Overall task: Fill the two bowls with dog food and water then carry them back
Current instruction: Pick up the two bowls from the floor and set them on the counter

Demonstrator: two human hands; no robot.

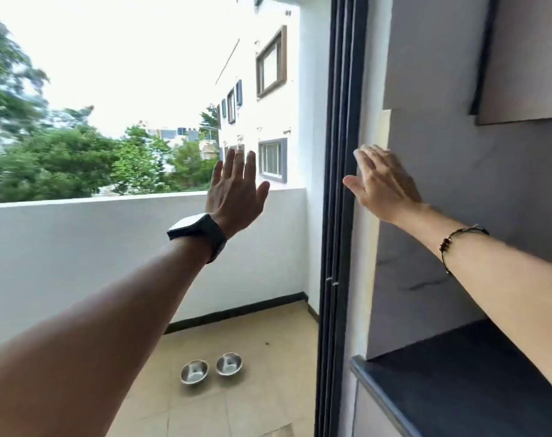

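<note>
A: How are the fingers of each hand set?

B: Both arms are extended forward at chest height. The left hand (235,192) is raised with the palm turned away; its fingers (250,165) are held straight and slightly spread, and nothing is held or touched. A black wristwatch (197,233) is worn on that wrist. The right hand (383,187) is likewise flat, its fingers straight and close together. Its fingertips (364,154) are seen against the edge of the wall next to the dark sliding door frame (339,184); whether contact is made cannot be told. A beaded cord bracelet (457,239) is worn on the right wrist.

A: Where are the bowls, and how do they look?

B: Two round steel bowls are set on the tiled balcony floor (268,373), well below and ahead of the hands. The left bowl (194,372) and the right bowl (229,364) are placed just beside each other, upright. Bright reflections are seen in both interiors; contents cannot be made out.

A: What edges bound the working area?

B: The balcony is closed off by a white parapet wall (79,247) with a dark skirting at its base. Open floor is seen around the bowls up to that parapet. The doorway is bounded on the right by the door frame. A dark surface (457,389) is located indoors at lower right, below the right forearm.
</note>
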